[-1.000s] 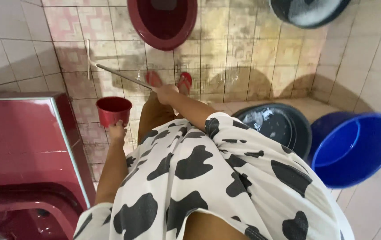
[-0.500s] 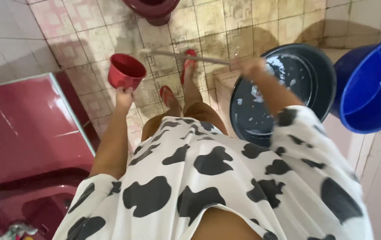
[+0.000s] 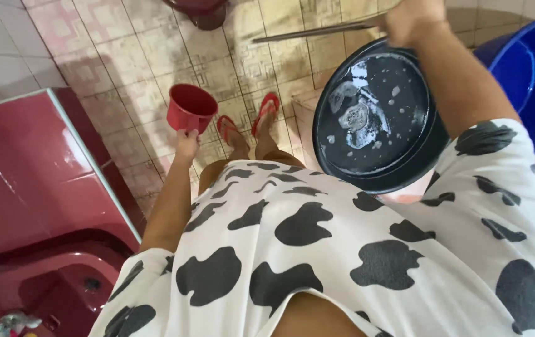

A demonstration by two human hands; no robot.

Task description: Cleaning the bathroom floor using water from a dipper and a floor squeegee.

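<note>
Left grip [image 3: 186,142] closed on a red scoop [image 3: 191,108] at ten o'clock; right grip [image 3: 408,19] clasping a long thin handle [image 3: 308,32] at one o'clock, above a soapy black basin [image 3: 373,118] beside a blue tub [image 3: 523,68].

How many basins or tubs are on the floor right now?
3: a black basin with suds beside the feet, a blue basin at the right edge, and a dark red one cut off at the top. Others may lie outside the view.
</note>
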